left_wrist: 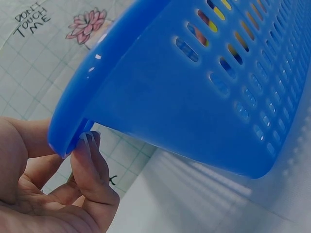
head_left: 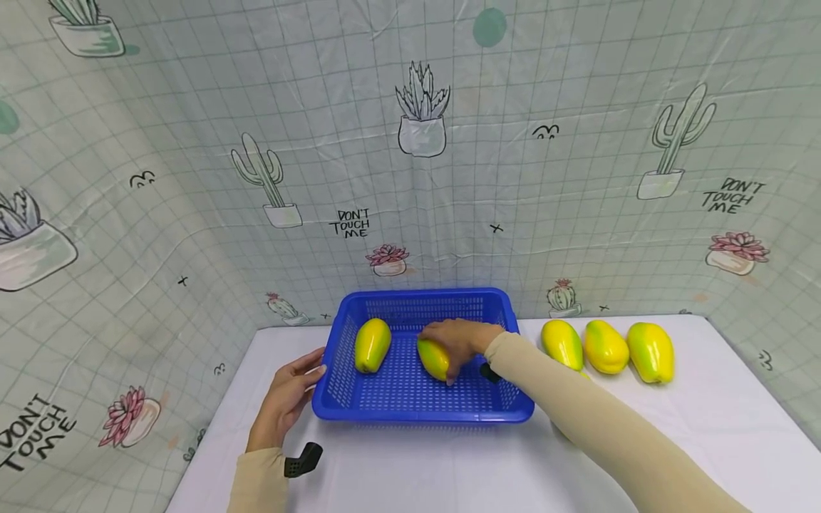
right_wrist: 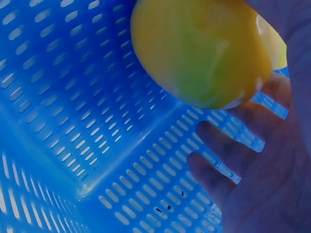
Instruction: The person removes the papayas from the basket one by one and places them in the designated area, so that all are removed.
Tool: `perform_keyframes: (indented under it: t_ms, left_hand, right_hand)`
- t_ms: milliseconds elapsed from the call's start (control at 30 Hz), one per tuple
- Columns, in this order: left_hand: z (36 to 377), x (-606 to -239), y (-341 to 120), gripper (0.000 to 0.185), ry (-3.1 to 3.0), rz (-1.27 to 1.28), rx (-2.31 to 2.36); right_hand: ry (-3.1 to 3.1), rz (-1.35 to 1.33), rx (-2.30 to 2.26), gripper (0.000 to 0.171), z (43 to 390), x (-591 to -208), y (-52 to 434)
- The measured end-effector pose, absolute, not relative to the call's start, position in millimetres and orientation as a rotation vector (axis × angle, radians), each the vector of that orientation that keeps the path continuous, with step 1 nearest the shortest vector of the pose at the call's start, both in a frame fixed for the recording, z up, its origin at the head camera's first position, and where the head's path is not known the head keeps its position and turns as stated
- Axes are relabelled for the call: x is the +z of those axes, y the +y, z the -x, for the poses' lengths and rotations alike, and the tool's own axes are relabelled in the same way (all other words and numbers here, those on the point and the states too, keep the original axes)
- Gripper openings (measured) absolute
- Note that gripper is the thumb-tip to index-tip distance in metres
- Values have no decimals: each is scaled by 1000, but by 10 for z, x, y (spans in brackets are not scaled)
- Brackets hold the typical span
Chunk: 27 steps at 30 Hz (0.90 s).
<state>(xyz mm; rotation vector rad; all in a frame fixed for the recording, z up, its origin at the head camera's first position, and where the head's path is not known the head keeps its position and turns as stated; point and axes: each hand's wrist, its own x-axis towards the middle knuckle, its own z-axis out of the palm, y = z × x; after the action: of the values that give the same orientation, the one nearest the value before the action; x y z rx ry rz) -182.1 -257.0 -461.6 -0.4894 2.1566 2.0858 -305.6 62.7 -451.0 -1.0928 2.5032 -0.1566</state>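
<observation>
A blue perforated plastic basket point(head_left: 423, 415) stands on the white table. My left hand point(head_left: 290, 392) pinches its left rim, the thumb and fingers point(left_wrist: 90, 170) at the lip in the left wrist view. Inside the basket, my right hand point(head_left: 458, 342) reaches over a glossy yellow-green papaya point(head_left: 432, 358) and grips it, thumb on the near side. The right wrist view shows this papaya point(right_wrist: 199, 53) above the slotted floor, with several fingers point(right_wrist: 214, 177) spread beside it. Another papaya point(head_left: 373, 345) lies in the basket's left part, apart from both hands.
Right of the basket, three papayas point(head_left: 606, 347) sit in a row on the white cloth point(head_left: 718, 413). A bit of another yellow fruit shows by the right sleeve point(head_left: 577, 413), mostly hidden. A printed curtain point(head_left: 487, 178) rises behind the basket.
</observation>
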Motion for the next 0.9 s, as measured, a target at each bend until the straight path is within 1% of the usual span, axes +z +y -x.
perform_keyframes:
  t_ms: [300,900]
  left_hand:
    - [1805,-4612,-2550,50,2167,482,2080]
    - [1793,-4602,-2541,50,2175,494,2044]
  right_hand:
    - [2539,1138,-67,97,3013,-4559,666]
    - [2560,1206,102,100,2782,-4469,783]
